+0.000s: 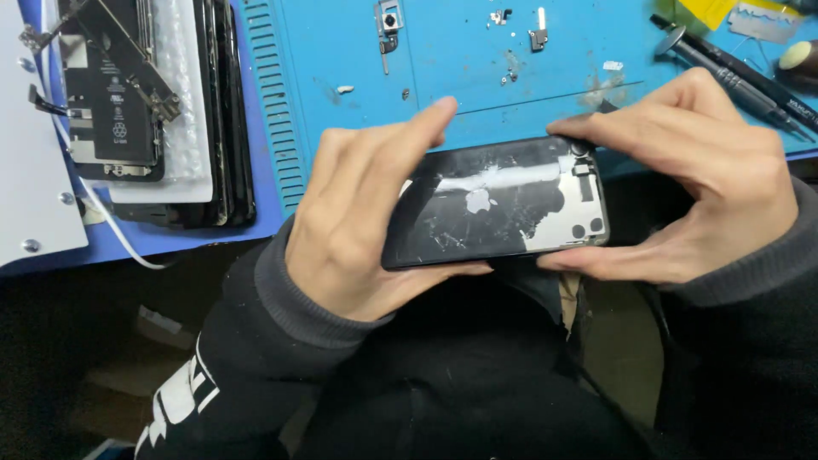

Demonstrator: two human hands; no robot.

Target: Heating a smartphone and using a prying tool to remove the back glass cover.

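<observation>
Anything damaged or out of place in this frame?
Yes. The black phone, held between the left hand and right hand, has a cracked back with bare patches near its camera corner. Small loose parts lie scattered on the blue mat.

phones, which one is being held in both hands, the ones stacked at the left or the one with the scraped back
The phone with the scraped, cracked back, gripped between the left hand and right hand. The stacked opened phones lie untouched on the blue mat.

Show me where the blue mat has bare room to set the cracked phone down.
Barest is the mat between its ridged left edge and the camera module. Past that lie small metal parts. The right corner is crowded by the screwdrivers, the left by stacked phones. Both hands hold the phone.
</observation>
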